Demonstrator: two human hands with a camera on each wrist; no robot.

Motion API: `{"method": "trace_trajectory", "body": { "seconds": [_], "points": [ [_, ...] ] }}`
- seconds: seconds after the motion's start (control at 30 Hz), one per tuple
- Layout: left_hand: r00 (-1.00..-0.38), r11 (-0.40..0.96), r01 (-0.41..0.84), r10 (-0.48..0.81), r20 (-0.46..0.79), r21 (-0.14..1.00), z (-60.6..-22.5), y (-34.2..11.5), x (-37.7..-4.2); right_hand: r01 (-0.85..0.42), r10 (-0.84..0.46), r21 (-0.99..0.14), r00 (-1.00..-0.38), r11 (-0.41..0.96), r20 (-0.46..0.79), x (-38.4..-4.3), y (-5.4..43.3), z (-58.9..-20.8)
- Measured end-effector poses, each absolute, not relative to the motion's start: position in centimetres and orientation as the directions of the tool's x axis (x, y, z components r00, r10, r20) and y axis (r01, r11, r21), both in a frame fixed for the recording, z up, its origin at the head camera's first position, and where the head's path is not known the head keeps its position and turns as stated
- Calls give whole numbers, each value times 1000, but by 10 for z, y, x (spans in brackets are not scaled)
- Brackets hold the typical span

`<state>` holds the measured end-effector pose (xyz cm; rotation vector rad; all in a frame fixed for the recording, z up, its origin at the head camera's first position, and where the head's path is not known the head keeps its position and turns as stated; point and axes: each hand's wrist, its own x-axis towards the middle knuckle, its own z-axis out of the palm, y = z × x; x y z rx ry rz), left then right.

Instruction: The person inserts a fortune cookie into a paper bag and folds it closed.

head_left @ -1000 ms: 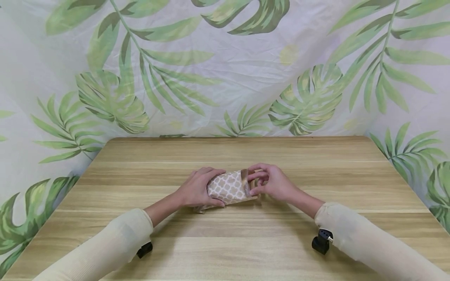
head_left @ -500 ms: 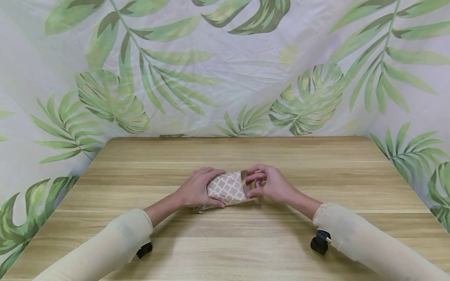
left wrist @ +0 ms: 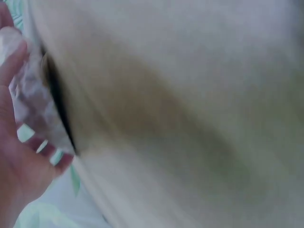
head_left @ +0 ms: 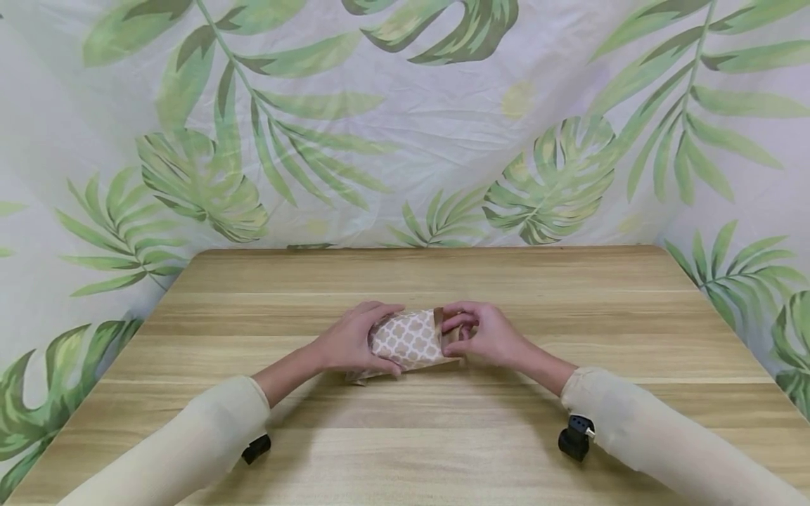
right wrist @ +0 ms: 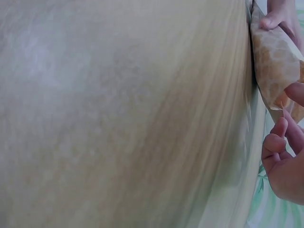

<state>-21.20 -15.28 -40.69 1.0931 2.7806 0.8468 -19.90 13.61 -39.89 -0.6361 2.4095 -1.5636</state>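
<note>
A beige paper bag [head_left: 408,339] with a white lattice pattern lies mid-table, its brown-edged mouth facing right. My left hand [head_left: 354,342] grips its left end, thumb along the near side and fingers over the far side. In the left wrist view, the fingers of that hand [left wrist: 21,156] spread around the crinkled bag [left wrist: 40,102]. At the mouth, my right hand [head_left: 484,334] holds the edge with curled fingers, index fingertip on the far side and thumb on the near side. The right wrist view shows this hand [right wrist: 287,161] at the bag's end [right wrist: 278,61]; the bag's inside is hidden.
The wood-grain table [head_left: 405,450] extends around both hands. Behind it hangs a pale cloth [head_left: 436,126] printed with green leaves. A black wrist camera [head_left: 574,439] sits under the right sleeve, another black camera [head_left: 256,448] under the left one.
My right hand has shifted slightly left, its fingers closer in at the bag's mouth. The left hand keeps its grip on the bag, with only a very slight shift left.
</note>
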Motion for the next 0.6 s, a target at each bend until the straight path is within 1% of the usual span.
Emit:
{"method": "trace_trajectory", "body": {
  "seconds": [0.1, 0.27, 0.37, 0.47, 0.6],
  "points": [
    [-713, 550, 633, 688, 133, 545, -401, -162, -215, -246, -466, -902, -883, 356, 57, -200, 140, -399],
    [-638, 504, 670, 766, 77, 545, -395, -181, -219, -249, -494, -906, -868, 342, 52, -203, 144, -402],
    [-608, 482, 677, 792, 54, 556, -394, -189, -220, -251, -515, -909, -856, 333, 48, -205, 145, -404],
    [-606, 481, 676, 794, 50, 558, -394, -191, -220, -253, -523, -908, -851, 334, 44, -205, 145, -404],
    [-627, 509, 679, 777, 58, 529, -396, -190, -218, -244, -512, -908, -858, 342, 38, -204, 143, -403]
  ]
}}
